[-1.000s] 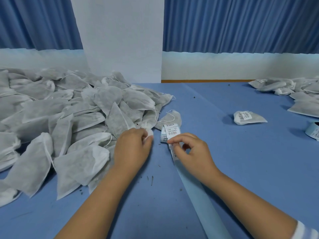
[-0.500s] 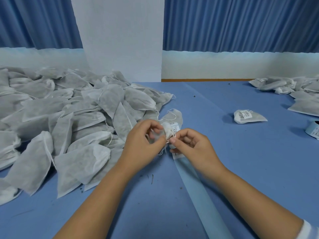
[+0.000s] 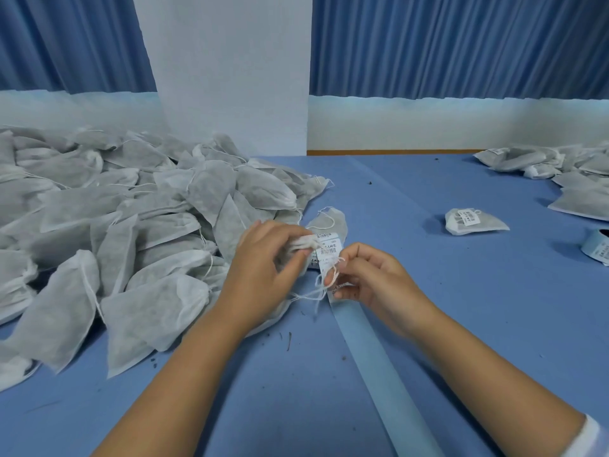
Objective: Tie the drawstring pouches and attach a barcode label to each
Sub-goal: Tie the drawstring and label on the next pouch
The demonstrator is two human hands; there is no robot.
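My left hand (image 3: 267, 258) grips the gathered neck of a white drawstring pouch (image 3: 301, 244) at the table's middle. My right hand (image 3: 365, 275) pinches the pouch's thin white drawstring (image 3: 324, 282), whose loose ends hang down between the hands. Just behind the hands, barcode labels (image 3: 328, 249) sit on a pale blue backing strip (image 3: 379, 367) that runs toward me across the blue table (image 3: 428, 324). Another pouch (image 3: 331, 222) lies flat behind the labels.
A large heap of white pouches (image 3: 115, 225) fills the left of the table. One labelled pouch (image 3: 471, 221) lies alone at the right, with more pouches (image 3: 560, 169) piled at the far right. A label roll (image 3: 598, 247) sits at the right edge.
My left hand lifted a pouch from the heap's edge to the labels. My right hand left the label strip, took the drawstring and has drawn it out to the right.
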